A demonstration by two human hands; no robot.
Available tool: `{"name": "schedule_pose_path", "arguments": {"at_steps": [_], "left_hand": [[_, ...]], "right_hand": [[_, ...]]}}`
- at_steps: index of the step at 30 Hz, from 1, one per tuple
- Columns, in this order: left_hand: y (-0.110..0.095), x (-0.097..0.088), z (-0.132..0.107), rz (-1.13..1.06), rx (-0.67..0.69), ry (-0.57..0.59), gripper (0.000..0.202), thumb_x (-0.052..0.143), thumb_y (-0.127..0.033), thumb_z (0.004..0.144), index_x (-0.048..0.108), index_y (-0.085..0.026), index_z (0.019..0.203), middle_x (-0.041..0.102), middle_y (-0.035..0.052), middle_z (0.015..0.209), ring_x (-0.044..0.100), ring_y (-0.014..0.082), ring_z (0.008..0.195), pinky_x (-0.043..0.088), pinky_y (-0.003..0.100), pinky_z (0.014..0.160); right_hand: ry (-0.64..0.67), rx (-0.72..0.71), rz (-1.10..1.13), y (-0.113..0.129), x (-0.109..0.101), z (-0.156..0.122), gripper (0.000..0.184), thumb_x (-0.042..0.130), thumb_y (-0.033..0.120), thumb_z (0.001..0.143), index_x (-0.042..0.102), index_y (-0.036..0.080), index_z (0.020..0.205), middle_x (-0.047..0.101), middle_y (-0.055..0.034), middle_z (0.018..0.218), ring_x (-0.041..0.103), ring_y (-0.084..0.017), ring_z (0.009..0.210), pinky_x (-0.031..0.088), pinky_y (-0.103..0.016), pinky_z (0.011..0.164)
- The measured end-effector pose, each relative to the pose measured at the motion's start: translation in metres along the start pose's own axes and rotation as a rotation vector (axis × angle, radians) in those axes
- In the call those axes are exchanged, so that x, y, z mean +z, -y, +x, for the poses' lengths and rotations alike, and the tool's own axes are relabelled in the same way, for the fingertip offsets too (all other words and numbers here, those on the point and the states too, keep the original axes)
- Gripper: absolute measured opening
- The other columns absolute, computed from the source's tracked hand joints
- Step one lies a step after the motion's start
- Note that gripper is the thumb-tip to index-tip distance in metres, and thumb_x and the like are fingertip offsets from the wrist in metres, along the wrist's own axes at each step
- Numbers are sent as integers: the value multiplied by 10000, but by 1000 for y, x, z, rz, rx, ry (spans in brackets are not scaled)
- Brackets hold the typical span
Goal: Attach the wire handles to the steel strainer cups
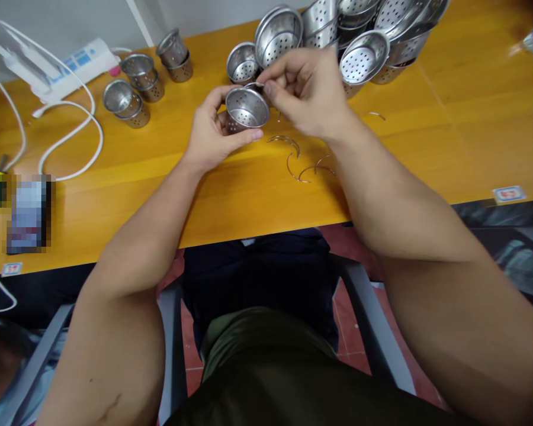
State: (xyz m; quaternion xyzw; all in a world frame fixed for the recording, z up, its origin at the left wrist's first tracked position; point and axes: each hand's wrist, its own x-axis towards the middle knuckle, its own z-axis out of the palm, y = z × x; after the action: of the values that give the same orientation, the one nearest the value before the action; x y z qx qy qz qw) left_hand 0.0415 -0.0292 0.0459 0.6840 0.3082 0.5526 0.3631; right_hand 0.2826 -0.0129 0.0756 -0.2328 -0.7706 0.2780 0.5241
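My left hand (211, 130) is wrapped round a small perforated metal cup (247, 110), tilted so that its inside faces me. At the cup's far rim my right hand (304, 92) pinches a thin metal wire (256, 84). Part of that wire is hidden by the fingers, and I cannot tell whether it is fixed to the rim. Below my right hand, several curved wire pieces (286, 140) lie loose on the wooden table (249, 195). Another bent wire (376, 115) rests to the right of my wrist.
More perforated cups (278, 38) stand stacked at the back, close beyond my hands. Several stacked cups (122, 100) are at the left. A white power strip (75, 71) with cables and a phone (29, 216) lie on the left side. Labels (509, 194) mark the table's front edge.
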Motion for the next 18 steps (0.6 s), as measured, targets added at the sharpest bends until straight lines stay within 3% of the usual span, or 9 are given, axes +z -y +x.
{"name": "schedule_pose_path", "arguments": {"at_steps": [4,8,15,18], "left_hand": [[-1,0,-1,-2,-45,14,890,1296,-664,472,755,-377,1118,852,46,1240,834,425,1211,771,572,1006],[4,-1,-1,-39,0,21,912,1277,-717,440,766,-400,1125,856,37,1237,840,429,1164,774,592,978],[-5,1,-5,28,0,50,781,1205,-710,610,769,-432,1195,849,43,1292,824,443,1242,763,641,1028],[-11,4,-5,64,-13,72,706,1167,-676,678,777,-442,1217,848,50,1252,826,454,1230,753,669,1019]], "right_hand": [[44,21,-26,6,0,-2,134,907,455,1058,883,325,1072,673,-8,774,474,-203,587,403,-373,567],[57,10,-40,10,-2,-3,24,881,342,1059,875,320,1058,620,7,753,457,-193,586,364,-368,567],[7,17,-63,14,5,-3,52,822,311,985,846,282,1021,548,25,725,382,-197,595,348,-363,580],[15,19,-65,18,7,-4,84,825,270,946,855,301,1018,590,15,756,413,-209,613,366,-372,595]]}}
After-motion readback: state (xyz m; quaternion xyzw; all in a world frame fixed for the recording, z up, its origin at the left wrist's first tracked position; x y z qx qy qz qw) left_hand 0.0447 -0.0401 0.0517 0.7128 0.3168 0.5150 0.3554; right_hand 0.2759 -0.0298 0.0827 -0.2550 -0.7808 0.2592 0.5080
